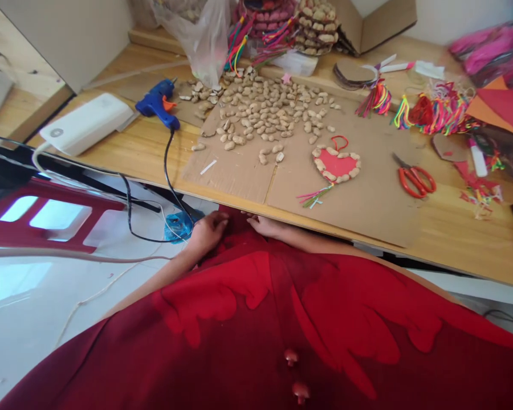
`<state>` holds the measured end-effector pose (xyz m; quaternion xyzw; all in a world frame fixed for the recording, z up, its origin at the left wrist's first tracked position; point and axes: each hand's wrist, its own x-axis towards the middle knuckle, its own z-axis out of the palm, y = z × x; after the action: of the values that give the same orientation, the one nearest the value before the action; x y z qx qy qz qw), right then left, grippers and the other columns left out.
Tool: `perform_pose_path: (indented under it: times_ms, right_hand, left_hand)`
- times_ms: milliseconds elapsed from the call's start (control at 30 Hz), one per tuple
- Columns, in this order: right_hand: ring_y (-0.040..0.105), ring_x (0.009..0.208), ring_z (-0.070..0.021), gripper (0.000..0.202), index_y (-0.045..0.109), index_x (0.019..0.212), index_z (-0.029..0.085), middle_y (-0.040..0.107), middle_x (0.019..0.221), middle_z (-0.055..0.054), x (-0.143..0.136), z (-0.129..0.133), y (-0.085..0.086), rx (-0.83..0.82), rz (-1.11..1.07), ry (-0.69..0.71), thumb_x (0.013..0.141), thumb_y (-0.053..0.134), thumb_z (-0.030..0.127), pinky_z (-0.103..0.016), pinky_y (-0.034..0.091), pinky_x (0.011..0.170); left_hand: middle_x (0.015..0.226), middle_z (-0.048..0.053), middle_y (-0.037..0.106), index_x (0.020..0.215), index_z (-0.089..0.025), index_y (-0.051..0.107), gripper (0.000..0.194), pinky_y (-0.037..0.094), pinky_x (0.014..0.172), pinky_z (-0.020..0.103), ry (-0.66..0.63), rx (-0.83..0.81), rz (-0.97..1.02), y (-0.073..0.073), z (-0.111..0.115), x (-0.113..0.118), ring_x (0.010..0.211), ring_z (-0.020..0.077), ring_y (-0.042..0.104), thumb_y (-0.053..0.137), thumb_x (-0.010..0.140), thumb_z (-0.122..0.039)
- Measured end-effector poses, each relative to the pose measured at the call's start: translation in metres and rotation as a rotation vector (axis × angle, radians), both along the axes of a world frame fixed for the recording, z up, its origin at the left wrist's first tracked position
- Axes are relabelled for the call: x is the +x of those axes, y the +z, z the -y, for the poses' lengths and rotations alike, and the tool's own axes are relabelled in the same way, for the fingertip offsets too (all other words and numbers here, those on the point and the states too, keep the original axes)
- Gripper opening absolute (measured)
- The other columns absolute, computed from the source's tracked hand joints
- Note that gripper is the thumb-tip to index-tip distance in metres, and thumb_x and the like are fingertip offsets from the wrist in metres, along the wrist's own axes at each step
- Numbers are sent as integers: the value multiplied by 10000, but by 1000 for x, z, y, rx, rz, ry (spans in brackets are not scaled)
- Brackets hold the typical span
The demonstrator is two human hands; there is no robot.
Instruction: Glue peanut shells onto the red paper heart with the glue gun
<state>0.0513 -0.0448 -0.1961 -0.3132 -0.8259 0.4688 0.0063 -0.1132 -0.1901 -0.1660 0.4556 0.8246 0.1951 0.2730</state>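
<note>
My left hand (208, 232) rests low at the table's front edge, beside the dark red cloth of my clothing (239, 230). Its fingers are curled in with the thumb against them; whatever may be between them is hidden. Across the cloth lies my right hand (261, 224), just under the table edge, its visible fingers loosely apart and partly hidden. On the cardboard sheet (239, 176) above lies a red heart ornament (337, 163) rimmed with peanuts, with a red loop and a coloured thread tassel (314, 196). Many loose peanuts (277, 108) are spread behind it.
Red-handled pliers (416, 177) lie at the right. A blue glue gun (158, 104) and a white power strip (88, 122) sit at the left, their cords hanging over the edge. Coloured tassels (440, 111) and a plastic bag (200, 37) are at the back.
</note>
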Motion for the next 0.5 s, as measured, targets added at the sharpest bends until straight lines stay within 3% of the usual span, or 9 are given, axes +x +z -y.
perform_pose_path:
  times_ms: [100, 233, 500]
  right_hand:
    - [682, 1013, -240, 263, 709, 1180, 204, 759, 1087, -97, 0, -1, -4, 12, 1, 27, 955, 575, 187, -424, 520, 1006]
    - [678, 1008, -248, 273, 719, 1181, 210, 757, 1043, -94, -1, -2, -6, 23, -7, 40, 953, 573, 173, -426, 525, 990]
    - [665, 996, -220, 304, 712, 1214, 209, 756, 1069, -86, -2, 0, -15, 21, -42, 67, 944, 582, 154, -415, 517, 1000]
  left_hand:
    - [1109, 90, 793, 1210, -182, 700, 322, 574, 905, 297, 95, -66, 1, -10, -22, -13, 1037, 234, 745, 547, 992, -364]
    - [972, 73, 804, 1070, -209, 746, 317, 563, 858, 301, 113, -176, -2, -18, -45, -22, 1031, 270, 737, 671, 907, -471]
    - [1052, 125, 788, 1011, -200, 741, 325, 533, 909, 322, 69, -276, -20, -21, -47, -23, 1140, 306, 705, 639, 923, -496]
